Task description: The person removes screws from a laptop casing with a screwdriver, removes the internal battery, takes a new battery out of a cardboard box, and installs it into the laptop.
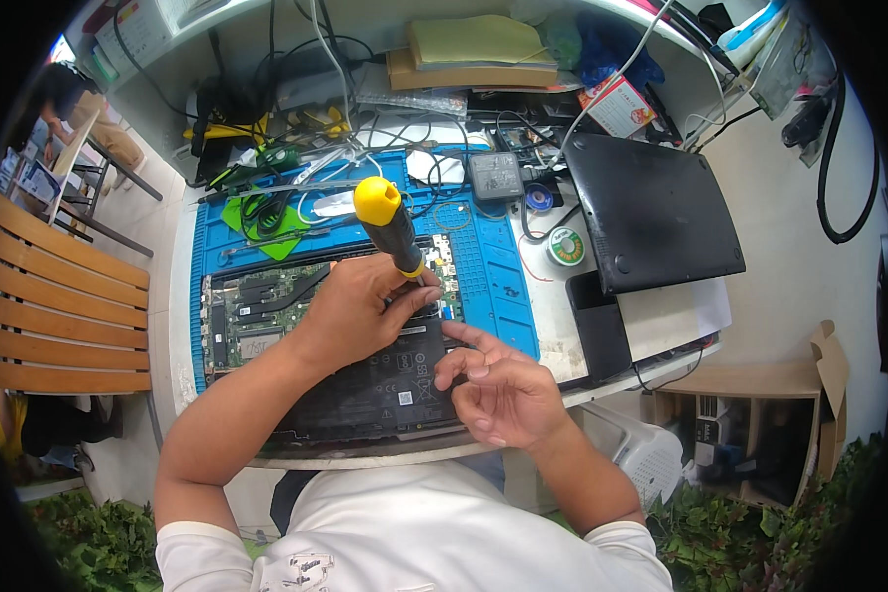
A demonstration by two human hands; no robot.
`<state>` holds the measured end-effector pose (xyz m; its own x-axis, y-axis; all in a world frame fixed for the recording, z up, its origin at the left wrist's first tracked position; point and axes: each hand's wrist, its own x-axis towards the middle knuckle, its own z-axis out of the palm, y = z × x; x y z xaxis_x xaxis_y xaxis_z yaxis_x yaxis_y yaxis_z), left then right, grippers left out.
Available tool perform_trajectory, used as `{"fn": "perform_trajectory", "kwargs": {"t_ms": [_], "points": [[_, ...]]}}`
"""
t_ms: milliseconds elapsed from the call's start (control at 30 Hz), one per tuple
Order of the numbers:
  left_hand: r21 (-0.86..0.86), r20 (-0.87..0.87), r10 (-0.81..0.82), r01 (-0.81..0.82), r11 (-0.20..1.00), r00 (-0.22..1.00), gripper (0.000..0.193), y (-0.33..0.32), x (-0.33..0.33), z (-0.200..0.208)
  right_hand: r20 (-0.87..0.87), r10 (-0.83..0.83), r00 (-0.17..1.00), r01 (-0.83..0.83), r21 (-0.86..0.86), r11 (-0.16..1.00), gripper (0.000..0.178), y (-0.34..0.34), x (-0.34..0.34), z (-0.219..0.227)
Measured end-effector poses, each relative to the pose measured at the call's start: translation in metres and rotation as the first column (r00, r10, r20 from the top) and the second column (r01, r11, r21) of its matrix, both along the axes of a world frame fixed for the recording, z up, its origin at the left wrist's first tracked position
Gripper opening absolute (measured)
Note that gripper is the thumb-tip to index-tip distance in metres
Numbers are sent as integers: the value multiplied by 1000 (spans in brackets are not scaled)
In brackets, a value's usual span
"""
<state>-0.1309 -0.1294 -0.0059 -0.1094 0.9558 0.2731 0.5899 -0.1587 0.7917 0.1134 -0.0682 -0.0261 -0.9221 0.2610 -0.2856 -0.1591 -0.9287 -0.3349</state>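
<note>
An opened laptop [266, 301] lies before me, its green circuit board and black heat pipes bare. Nearer me sits its flat black battery [390, 380]. My left hand [360, 306] grips a yellow-and-black screwdriver [393, 227], which stands nearly upright over the board just beyond the battery. Fingers of that hand hide the tip, so its exact contact spot cannot be seen. On the right edge of the battery, my right hand [503, 390] has its index finger stretched toward the screwdriver's tip, the other fingers loosely bent and holding nothing visible.
Under the laptop spreads a blue repair mat [503, 296]. A closed black laptop [656, 212], a phone-like black slab [599, 326], a solder spool [564, 247] and a power adapter [496, 176] stand to the right. Tangled cables fill the back. A slatted wooden chair [64, 306] is at left.
</note>
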Motion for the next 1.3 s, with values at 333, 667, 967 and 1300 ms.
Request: {"fn": "perform_trajectory", "kwargs": {"t_ms": [333,667,967,1300], "points": [[36,-132,24,-19,999,991,18,5,8,-4,-156,-471,868,139,988,-71,59,26,-27,60],[84,20,-39,38,996,999,18,1,0,5,-146,-185,972,155,987,35,66,61,-90,94],[72,-36,61,-58,996,997,19,7,6,0,-276,-216,937,263,961,-89,58,57,-101,93],[131,-169,-1,23,991,986,23,2,-1,2,-239,-176,955,246,969,20,44,56,-95,96]]}}
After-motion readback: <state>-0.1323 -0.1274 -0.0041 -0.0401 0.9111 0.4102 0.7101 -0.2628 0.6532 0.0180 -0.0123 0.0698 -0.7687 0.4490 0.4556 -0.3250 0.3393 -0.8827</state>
